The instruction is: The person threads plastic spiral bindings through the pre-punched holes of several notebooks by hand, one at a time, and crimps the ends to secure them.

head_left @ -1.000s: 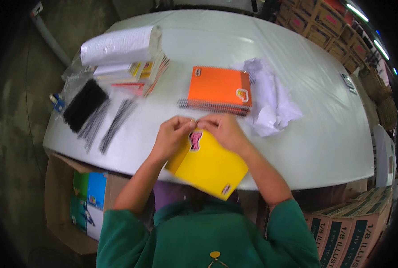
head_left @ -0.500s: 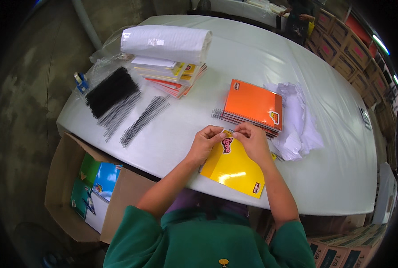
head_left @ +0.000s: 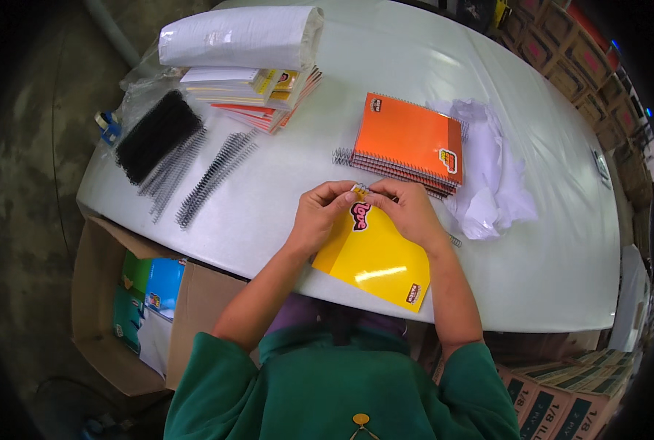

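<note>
A yellow notebook (head_left: 378, 260) lies tilted at the table's near edge, with one corner pointing toward me. At its far corner, my left hand (head_left: 321, 216) pinches the edge between thumb and fingers. My right hand (head_left: 409, 213) grips the same corner from the other side, its fingertips close to the left ones. A bit of wire spiral shows between the two hands, and another coil end pokes out beside my right wrist. Just beyond my hands sits a stack of orange spiral notebooks (head_left: 407, 139). My fingers hide most of the yellow notebook's bound edge.
Loose wire coils (head_left: 215, 177) and a black bundle of coils (head_left: 158, 139) lie left. Behind them are stacked covers (head_left: 261, 103) under a white wrapped bundle (head_left: 235, 38), and a blue tape dispenser (head_left: 108, 130). Crumpled white plastic (head_left: 488, 180) lies right; an open cardboard box (head_left: 208, 315) holds notebooks below left.
My view has shifted, so the table and its things sit higher in the picture. Both hands keep their pinch at the yellow notebook's far corner, with the fingertips slightly shifted.
</note>
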Motion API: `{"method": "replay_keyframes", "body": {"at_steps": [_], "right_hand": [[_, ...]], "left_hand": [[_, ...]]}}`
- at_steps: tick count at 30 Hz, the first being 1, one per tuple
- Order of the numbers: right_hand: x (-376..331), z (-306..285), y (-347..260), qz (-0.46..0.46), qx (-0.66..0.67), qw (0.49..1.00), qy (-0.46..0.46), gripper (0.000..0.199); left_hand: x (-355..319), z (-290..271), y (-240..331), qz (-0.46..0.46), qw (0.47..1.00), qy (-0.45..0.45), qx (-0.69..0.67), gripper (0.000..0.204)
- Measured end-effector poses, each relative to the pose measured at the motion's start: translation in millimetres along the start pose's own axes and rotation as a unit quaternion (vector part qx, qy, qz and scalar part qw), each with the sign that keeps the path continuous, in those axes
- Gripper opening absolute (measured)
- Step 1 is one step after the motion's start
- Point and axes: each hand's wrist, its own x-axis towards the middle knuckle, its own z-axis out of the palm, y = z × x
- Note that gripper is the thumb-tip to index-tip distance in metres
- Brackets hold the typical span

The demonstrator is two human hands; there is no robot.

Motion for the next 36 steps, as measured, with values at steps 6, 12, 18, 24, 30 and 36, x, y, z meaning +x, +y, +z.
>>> {"method": "replay_keyframes", "body": {"at_steps": [6,12,18,24,30,36], "right_hand": [[-4.5,6.6,-0.8,-0.031,-0.022,0.998,0.058,0.019],[-4.1,11.2,6.5,-0.06,0.087,0.991,0.085,0.015],[-6.7,16.6,9.3,-0.016,0.129,0.989,0.076,0.021],[-11.5,19.9,-1.5,-0.023,0.067,0.993,0.094,0.018],[-17.4,24.3,-7.0,-0.065,-0.008,0.989,0.131,0.017],[-16.5,20.1,-0.7,-0.104,-0.011,0.991,0.088,0.017]], "left_hand": [[-0.8,4.8,2.2,-0.007,1.0,-0.002,-0.025,0.027],[0.7,0.5,3.2,-0.028,0.999,-0.012,-0.014,0.022],[1.8,-7.9,0.6,-0.043,0.996,-0.056,-0.048,0.016],[5.6,-13.6,3.7,-0.047,0.993,-0.098,-0.042,0.008],[14.7,-15.8,4.5,-0.004,0.989,-0.102,0.107,0.007],[14.0,-10.7,4.1,-0.039,0.992,-0.097,0.076,0.01]]}}
